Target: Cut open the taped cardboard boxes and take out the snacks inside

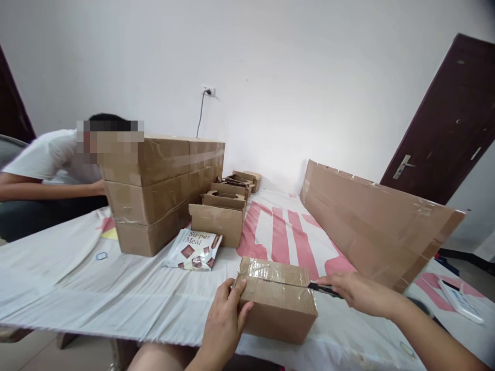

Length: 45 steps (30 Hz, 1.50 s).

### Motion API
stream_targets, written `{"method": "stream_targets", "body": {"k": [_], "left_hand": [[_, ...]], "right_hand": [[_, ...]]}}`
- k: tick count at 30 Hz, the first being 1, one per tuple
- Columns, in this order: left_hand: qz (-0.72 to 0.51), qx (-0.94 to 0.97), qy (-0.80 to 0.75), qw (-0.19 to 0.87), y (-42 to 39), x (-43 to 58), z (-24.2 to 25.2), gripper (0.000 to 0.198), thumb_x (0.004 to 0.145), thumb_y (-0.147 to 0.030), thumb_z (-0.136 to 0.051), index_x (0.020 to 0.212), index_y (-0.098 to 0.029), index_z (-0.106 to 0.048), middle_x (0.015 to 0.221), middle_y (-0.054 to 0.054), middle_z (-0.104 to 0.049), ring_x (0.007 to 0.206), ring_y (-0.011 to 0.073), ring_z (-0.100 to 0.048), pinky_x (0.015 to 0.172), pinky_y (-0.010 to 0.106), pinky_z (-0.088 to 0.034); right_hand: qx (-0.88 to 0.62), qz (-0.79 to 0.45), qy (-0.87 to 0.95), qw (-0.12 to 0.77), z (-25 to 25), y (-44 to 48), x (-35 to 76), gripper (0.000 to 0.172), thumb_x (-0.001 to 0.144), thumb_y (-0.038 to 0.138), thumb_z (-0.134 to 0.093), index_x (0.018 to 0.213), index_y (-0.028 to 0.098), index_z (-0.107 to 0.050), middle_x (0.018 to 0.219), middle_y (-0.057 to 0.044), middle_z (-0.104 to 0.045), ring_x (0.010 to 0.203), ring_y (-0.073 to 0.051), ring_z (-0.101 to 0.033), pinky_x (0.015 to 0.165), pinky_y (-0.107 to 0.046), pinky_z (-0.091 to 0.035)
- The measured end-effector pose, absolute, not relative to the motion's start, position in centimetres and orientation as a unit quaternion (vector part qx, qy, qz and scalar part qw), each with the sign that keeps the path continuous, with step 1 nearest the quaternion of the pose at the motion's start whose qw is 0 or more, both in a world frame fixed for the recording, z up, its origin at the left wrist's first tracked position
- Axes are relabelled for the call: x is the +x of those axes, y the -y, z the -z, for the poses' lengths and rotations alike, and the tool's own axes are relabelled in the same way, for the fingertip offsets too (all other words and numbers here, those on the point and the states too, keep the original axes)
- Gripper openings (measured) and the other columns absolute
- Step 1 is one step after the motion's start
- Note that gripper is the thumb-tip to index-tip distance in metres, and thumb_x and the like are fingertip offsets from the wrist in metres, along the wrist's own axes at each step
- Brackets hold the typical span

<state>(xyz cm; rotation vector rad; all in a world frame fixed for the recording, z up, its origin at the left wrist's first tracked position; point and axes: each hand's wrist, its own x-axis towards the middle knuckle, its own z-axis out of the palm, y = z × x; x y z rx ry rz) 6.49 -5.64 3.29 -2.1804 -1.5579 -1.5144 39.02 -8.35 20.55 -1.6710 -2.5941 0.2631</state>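
A small taped cardboard box (276,312) lies before me at the table's front edge. My left hand (228,314) grips its left end, thumb and fingers pressed on the top and side. In my right hand (356,293) is a black box cutter (327,289), its tip at the right end of the box's top seam. A dark slit runs along that seam, and clear tape is wrinkled over the top. Just behind the box, to the left, lies a white "Super Meal" packet (195,251) with brown pictures on it.
Stacked taped boxes (164,190) stand at left, with a row of opened cartons (218,221) beside them. A tall cardboard panel (371,221) leans at right. A person (58,165) in a white shirt sits behind the stack. White wipes pack (460,301) lies far right.
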Motion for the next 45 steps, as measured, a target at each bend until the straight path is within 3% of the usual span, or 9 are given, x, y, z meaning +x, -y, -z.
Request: {"method": "stream_targets", "body": {"k": [6,9,13,21,24,29,34,39,45], "left_hand": [[0.489,-0.707,0.511,0.025,5.8,6.7,-3.3,0.034,0.088,-0.032,-0.05,0.119,-0.02,-0.06,0.115,0.014,-0.055,0.102,0.0284,-0.063,0.077,0.042,-0.059],[0.49,-0.703,0.516,0.017,5.8,6.7,-3.3,0.035,0.089,-0.032,-0.049,0.12,-0.022,-0.059,0.117,0.014,-0.055,0.104,0.0281,-0.062,0.079,0.043,-0.058],[0.487,-0.704,0.516,0.004,6.0,6.7,-3.4,0.035,0.089,-0.033,-0.049,0.121,-0.022,-0.059,0.117,0.013,-0.055,0.104,0.0279,-0.061,0.081,0.044,-0.058],[0.482,-0.704,0.52,0.039,6.0,7.0,-3.4,0.034,0.091,-0.034,-0.046,0.121,-0.02,-0.056,0.116,0.015,-0.054,0.103,0.0297,-0.061,0.077,0.045,-0.058],[0.489,-0.698,0.521,0.047,6.1,7.1,-3.2,0.035,0.091,-0.034,-0.046,0.123,-0.021,-0.052,0.115,0.014,-0.056,0.104,0.0296,-0.06,0.081,0.047,-0.057],[0.5,-0.696,0.515,0.014,6.2,6.8,-2.4,0.041,0.091,-0.034,-0.048,0.129,-0.02,-0.041,0.116,0.013,-0.059,0.106,0.0284,-0.06,0.085,0.048,-0.055],[0.492,-0.687,0.527,-0.088,6.7,6.3,-3.2,0.045,0.089,-0.034,-0.051,0.13,-0.02,-0.037,0.121,0.013,-0.058,0.11,0.0283,-0.059,0.088,0.047,-0.052],[0.455,-0.689,0.519,-0.221,6.7,5.3,-5.5,0.052,0.083,-0.036,-0.059,0.129,-0.023,-0.039,0.112,0.008,-0.06,0.095,0.0235,-0.062,0.083,0.041,-0.052],[0.449,-0.681,0.509,-0.276,6.1,4.6,-6.4,0.063,0.073,-0.034,-0.068,0.129,-0.021,-0.044,0.113,0.009,-0.063,0.099,0.026,-0.06,0.086,0.04,-0.049]], "right_hand": [[-0.553,-0.369,0.74,0.103,-13.9,7.3,43.0,0.038,0.096,0.04,-0.032,0.12,0.026,-0.057,0.084,-0.003,-0.065,0.065,-0.016,-0.063,0.065,-0.031,-0.053],[-0.582,-0.321,0.741,0.098,-10.0,7.2,43.9,0.031,0.092,0.031,-0.039,0.11,0.026,-0.064,0.084,-0.004,-0.068,0.072,-0.021,-0.065,0.065,-0.035,-0.053],[-0.573,-0.208,0.786,0.1,-7.3,6.9,44.4,0.034,0.087,0.02,-0.041,0.108,0.023,-0.069,0.099,-0.008,-0.07,0.094,-0.027,-0.064,0.083,-0.04,-0.05],[-0.538,-0.124,0.799,0.238,-13.6,7.7,38.4,0.036,0.096,0.043,-0.036,0.114,0.023,-0.06,0.113,-0.009,-0.061,0.108,-0.023,-0.054,0.094,-0.039,-0.045],[-0.515,-0.135,0.822,0.201,-15.8,8.8,34.7,0.03,0.093,0.044,-0.047,0.11,0.023,-0.059,0.109,-0.008,-0.06,0.105,-0.023,-0.054,0.091,-0.036,-0.045],[-0.556,-0.137,0.809,0.135,-17.0,8.8,32.3,0.04,0.079,0.043,-0.066,0.112,0.021,-0.057,0.112,-0.007,-0.055,0.105,-0.024,-0.052,0.089,-0.037,-0.044],[-0.593,-0.183,0.777,0.102,-17.6,7.3,32.2,0.039,0.06,0.037,-0.078,0.086,0.021,-0.055,0.093,-0.001,-0.056,0.089,-0.021,-0.053,0.073,-0.03,-0.043],[-0.616,-0.209,0.756,0.072,-18.1,6.5,31.5,0.047,0.048,0.032,-0.082,0.08,0.02,-0.049,0.094,-0.001,-0.054,0.089,-0.021,-0.05,0.067,-0.026,-0.039],[-0.634,-0.221,0.736,0.09,-18.5,7.1,30.9,0.053,0.047,0.026,-0.082,0.09,0.021,-0.051,0.096,-0.001,-0.059,0.087,-0.02,-0.054,0.063,-0.025,-0.04]]}}
